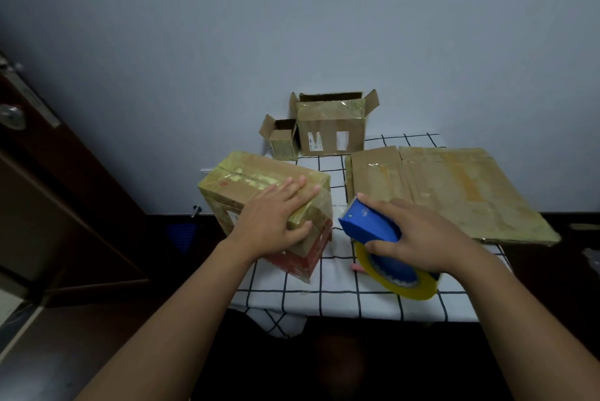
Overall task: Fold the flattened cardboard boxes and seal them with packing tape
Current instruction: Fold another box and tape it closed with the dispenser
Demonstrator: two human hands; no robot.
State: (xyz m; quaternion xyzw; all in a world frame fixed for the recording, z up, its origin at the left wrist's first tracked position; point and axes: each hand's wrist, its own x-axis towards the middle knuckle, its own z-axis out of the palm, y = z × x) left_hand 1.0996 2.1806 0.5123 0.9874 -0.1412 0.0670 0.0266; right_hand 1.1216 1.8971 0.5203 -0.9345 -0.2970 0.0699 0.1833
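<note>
Table [337,290] crowded. Closed box [259,186] blocks near-left, left hand [276,219] flat on its top. Flattened cardboard [454,193] covers the right side, overhanging the right edge. Two open boxes at the back wall: small open box [283,141] touching large open box [331,128]. Tape dispenser [383,248] under right hand [418,235] fills near-centre. Free: narrow cloth strip between closed box and cardboard, bare front edge, air above the cardboard. Door [48,173] closes off far left.
</note>
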